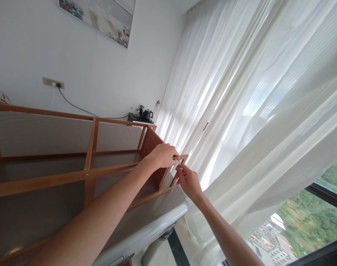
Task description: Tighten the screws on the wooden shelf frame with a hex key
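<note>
A brown wooden frame [89,147] with crossbars and a solid end panel [152,147] lies across the left side. My left hand [163,155] is closed over the frame's far right end, with its fingers at the top corner. Just below it my right hand [188,181] pinches a thin, dark, bent piece that looks like a hex key [179,162]. The tip of that key is close to my left fingers at the end rail; its exact seat is hidden. A round metal bolt head [86,175] shows on the middle rail.
Beneath the frame is a surface with a pale, glossy rounded edge [168,216]. Long white curtains [240,111] hang close at the right, before a window. A black kettle [147,114] stands on a small cabinet behind; its cord runs to a wall socket [53,82].
</note>
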Motion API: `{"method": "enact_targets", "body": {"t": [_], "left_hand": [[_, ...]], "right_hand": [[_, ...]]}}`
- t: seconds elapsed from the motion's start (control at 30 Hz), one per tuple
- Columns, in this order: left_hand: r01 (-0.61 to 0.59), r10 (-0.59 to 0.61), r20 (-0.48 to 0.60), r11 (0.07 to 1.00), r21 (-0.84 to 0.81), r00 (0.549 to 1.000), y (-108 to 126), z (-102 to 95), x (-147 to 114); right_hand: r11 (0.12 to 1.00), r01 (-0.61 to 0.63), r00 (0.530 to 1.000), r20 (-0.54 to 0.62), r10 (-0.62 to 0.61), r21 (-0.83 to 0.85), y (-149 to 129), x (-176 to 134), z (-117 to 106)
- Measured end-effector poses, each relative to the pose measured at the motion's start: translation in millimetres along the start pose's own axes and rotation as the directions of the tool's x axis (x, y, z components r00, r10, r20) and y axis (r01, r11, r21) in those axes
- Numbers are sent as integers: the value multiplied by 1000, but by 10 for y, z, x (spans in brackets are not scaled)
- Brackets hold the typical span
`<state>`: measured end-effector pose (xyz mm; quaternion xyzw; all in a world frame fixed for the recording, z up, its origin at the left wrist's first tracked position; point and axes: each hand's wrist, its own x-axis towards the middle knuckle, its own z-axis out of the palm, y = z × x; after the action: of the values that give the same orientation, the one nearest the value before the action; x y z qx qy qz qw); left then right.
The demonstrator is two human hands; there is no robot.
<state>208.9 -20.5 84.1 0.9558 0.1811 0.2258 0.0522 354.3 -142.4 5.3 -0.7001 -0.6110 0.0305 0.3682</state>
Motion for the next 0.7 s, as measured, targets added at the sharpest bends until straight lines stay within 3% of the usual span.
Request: {"method": "enact_targets", "body": {"t": [0.17,0.37,0.7], "left_hand": [[-1,1,-3,1000,9,1000,-14,16,10],[-8,9,-17,1000,6,1000,-24,36,24],[-6,6,-17,1000,18,1000,-29,37,24]], "right_hand": [[999,-21,999,-33,22,33,14,-40,45],[955,72,996,-22,-82,-289,88,-6,-25],[784,144,983,-4,-184,-604,99,89,-187]]}}
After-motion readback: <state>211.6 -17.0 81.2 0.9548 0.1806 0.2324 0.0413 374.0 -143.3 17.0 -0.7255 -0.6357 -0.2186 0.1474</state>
